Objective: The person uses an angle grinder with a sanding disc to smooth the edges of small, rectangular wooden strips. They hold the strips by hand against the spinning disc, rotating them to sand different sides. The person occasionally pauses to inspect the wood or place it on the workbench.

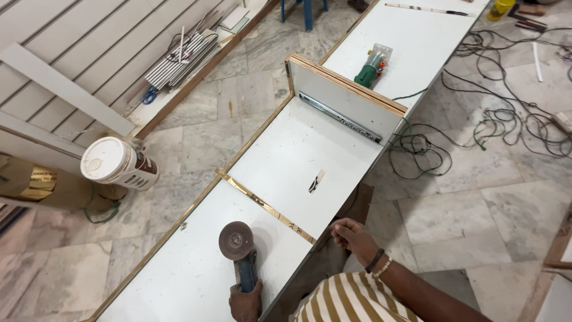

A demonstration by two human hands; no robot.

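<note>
My left hand is closed around the blue body of an angle grinder. Its round disc rests on a long white board. A thin gold strip lies across the board just beyond the disc. My right hand curls its fingers over the board's right edge, beside the near end of that strip. There are beaded bracelets on that wrist, and my striped shirt fills the bottom of the view.
An upright white panel with a metal drawer slide stands across the board. Beyond it lies a green power tool. A white bucket lies on the marble floor at left. Tangled cables spread at right. Slatted panels lean at upper left.
</note>
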